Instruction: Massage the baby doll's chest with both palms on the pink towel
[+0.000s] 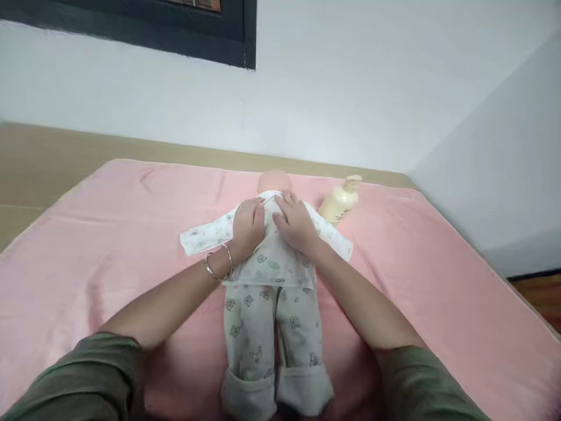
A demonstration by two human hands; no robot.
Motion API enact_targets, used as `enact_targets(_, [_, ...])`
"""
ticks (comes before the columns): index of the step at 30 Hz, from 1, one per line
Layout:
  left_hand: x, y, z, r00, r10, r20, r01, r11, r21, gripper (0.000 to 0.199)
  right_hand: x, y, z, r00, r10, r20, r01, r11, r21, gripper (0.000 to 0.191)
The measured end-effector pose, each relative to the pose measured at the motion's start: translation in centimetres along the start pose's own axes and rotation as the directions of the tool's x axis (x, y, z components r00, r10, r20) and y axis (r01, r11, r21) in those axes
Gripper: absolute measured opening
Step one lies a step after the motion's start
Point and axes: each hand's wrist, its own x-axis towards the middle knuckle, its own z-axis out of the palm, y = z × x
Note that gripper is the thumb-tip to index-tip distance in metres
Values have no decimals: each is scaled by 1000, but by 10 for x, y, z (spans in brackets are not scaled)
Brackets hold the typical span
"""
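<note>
Pink sheet (438,275) spans the frame. Clothed doll (276,269) lies at centre, under the fingers. Right hand (295,223): flat on the upper shirt, unclenched. Left hand (248,227): alongside, fingertips partly hidden, grip undeterminable. Pump bottle (339,202): right of centre. Bracelet (210,268): left wrist.

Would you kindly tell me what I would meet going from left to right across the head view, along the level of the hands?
Silver-coloured round metal bangle, left hand, right hand, cream-coloured rounded bottle with a pump top.
</note>
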Motion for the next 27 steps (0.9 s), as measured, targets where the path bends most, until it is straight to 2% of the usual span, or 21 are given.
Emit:
enact_targets(2, [-1,-1,2,999,-23,-25,23,1000,-10,43,-3,0,-4,999,43,4,-43,998,-56,57])
enact_targets(4, [-1,-1,3,997,-69,-41,67,997,-32,40,-12,-9,-7,999,34,6,-33,995,-97,59])
enact_targets(8, [1,0,3,976,-214,-33,210,972,-104,37,-37,-44,-7,994,-112,18,114,986,-122,62])
enact_targets(11, [3,1,1,965,-262,-11,260,961,-96,39,-39,-51,-8,988,-141,57,143,989,-46,61])
enact_targets(13, [4,3,0,971,-239,-1,238,969,-65,40,-28,-39,-9,986,-132,107,130,991,18,56])
enact_targets(15, [4,6,-1,985,-169,30,169,986,-10,41,-14,-20,-11,986,-91,138,83,995,64,54])
enact_targets(19, [-3,13,-1,992,-7,123,-14,986,168,45,4,5,-12,987,102,122,-113,990,86,62])
enact_targets(21, [-8,16,0,989,11,150,-49,968,246,49,3,5,-12,978,173,113,-181,982,58,67])
enact_targets(23, [-9,16,0,987,-13,161,-33,959,282,52,-2,-4,-12,973,210,100,-211,977,5,69])
enact_targets(27, [4,9,-1,979,-108,174,71,976,205,46,-25,-34,-10,982,183,43,-177,978,-113,68])
